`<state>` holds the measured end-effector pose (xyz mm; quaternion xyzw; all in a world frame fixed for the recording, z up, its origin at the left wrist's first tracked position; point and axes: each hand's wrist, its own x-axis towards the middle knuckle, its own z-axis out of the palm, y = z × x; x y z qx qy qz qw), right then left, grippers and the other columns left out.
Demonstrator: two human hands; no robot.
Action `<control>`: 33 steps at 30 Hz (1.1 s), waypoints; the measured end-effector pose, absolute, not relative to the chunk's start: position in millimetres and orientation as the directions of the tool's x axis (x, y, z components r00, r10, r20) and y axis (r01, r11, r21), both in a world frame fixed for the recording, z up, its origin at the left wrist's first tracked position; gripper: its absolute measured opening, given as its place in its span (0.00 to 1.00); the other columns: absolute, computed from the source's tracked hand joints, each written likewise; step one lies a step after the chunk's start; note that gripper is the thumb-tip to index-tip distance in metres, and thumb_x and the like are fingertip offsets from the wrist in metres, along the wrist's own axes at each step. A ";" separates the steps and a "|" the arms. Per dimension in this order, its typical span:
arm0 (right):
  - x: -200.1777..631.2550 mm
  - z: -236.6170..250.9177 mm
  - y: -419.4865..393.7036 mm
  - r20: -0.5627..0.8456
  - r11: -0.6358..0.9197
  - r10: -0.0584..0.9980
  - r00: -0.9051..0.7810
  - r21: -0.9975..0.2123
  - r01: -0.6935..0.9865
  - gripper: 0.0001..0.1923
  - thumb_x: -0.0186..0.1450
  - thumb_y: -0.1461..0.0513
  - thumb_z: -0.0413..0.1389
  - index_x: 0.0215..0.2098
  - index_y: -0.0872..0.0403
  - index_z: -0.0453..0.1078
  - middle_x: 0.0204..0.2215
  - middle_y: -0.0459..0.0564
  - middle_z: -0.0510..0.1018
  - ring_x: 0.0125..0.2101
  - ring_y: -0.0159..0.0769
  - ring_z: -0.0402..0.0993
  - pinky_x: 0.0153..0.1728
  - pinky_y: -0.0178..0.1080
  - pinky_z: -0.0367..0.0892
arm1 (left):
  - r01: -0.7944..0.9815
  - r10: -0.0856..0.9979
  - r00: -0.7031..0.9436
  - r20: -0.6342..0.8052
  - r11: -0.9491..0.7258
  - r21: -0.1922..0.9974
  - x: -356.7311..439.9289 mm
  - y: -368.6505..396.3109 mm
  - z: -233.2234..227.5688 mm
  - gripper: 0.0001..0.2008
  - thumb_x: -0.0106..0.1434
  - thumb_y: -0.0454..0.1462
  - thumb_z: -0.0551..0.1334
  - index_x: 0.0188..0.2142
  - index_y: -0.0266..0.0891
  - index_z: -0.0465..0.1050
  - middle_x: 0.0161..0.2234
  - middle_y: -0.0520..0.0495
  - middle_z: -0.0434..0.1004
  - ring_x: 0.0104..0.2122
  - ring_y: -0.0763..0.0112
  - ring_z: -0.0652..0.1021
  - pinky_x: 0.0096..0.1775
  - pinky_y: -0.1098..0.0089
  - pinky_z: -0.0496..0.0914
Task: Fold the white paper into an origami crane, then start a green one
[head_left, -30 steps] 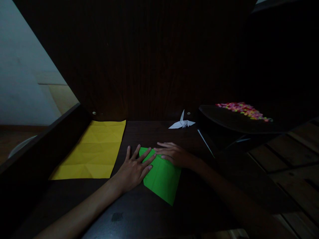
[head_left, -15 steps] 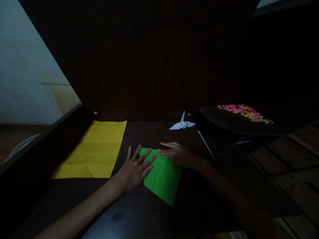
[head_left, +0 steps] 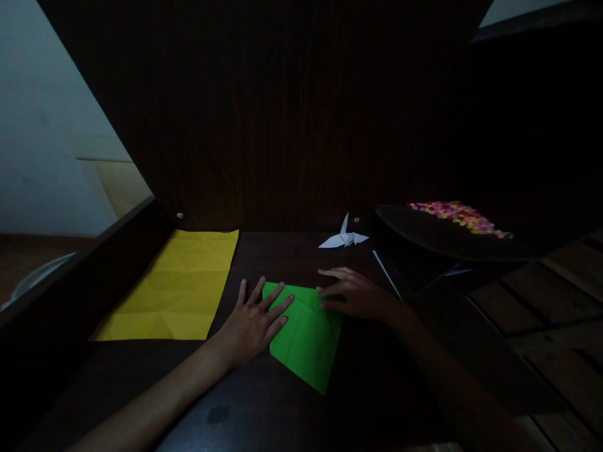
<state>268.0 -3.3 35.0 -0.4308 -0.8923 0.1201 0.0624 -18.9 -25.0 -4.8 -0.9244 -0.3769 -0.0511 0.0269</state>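
Observation:
A folded green paper (head_left: 306,336) lies flat on the dark wooden table (head_left: 282,408) in front of me. My left hand (head_left: 252,320) rests flat with spread fingers on the paper's left corner. My right hand (head_left: 355,295) touches the paper's upper right edge with its fingertips, fingers apart, holding nothing. A creased yellow sheet (head_left: 176,285) lies flat to the left of my left hand. A small white paper crane (head_left: 343,235) stands at the back of the table, beyond my right hand.
A dark tall panel rises behind the table. On the right a dark curved tray (head_left: 433,235) carries several small coloured pieces (head_left: 459,215). A thin white strip (head_left: 386,273) lies near its base. A dark rail (head_left: 70,276) borders the table's left side.
My right hand has slid to the right along the green paper's top edge. My left hand has stayed pressed on the left corner.

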 end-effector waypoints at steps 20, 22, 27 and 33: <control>270.4 40.0 -25.5 0.016 0.464 0.886 -0.464 -0.029 0.885 0.17 0.65 0.50 0.57 0.37 0.52 0.81 0.44 0.59 0.81 0.54 0.54 0.70 0.58 0.56 0.59 | 0.702 0.696 0.708 0.123 -0.712 -0.016 -18.3 -26.7 -1.5 0.24 0.72 0.46 0.47 0.66 0.53 0.53 0.66 0.48 0.56 0.63 0.38 0.58 0.55 0.31 0.53; 261.3 35.6 -23.7 0.075 0.471 0.878 -0.472 0.030 0.882 0.18 0.66 0.51 0.56 0.36 0.55 0.80 0.40 0.60 0.82 0.54 0.55 0.70 0.59 0.57 0.57 | 0.708 0.697 0.701 0.147 -0.705 -0.034 -17.9 -27.4 -3.1 0.23 0.72 0.45 0.48 0.65 0.52 0.54 0.66 0.47 0.57 0.63 0.38 0.59 0.55 0.31 0.53; 221.2 18.6 -27.2 0.251 0.625 0.765 -0.594 -0.064 0.778 0.30 0.69 0.49 0.50 0.60 0.61 0.64 0.61 0.61 0.65 0.62 0.51 0.59 0.61 0.55 0.58 | 0.751 0.721 0.652 0.235 -0.657 -0.067 -13.8 -30.8 -7.4 0.23 0.71 0.46 0.50 0.63 0.45 0.62 0.62 0.39 0.64 0.61 0.39 0.63 0.56 0.33 0.55; 191.5 -0.6 -37.4 0.269 0.760 0.650 -0.710 -0.227 0.610 0.31 0.70 0.54 0.49 0.64 0.67 0.55 0.64 0.66 0.57 0.66 0.50 0.49 0.63 0.55 0.54 | 0.734 0.708 0.639 0.301 -0.678 0.037 -5.9 -36.5 -9.5 0.21 0.71 0.42 0.50 0.56 0.31 0.67 0.57 0.29 0.68 0.60 0.48 0.66 0.57 0.49 0.65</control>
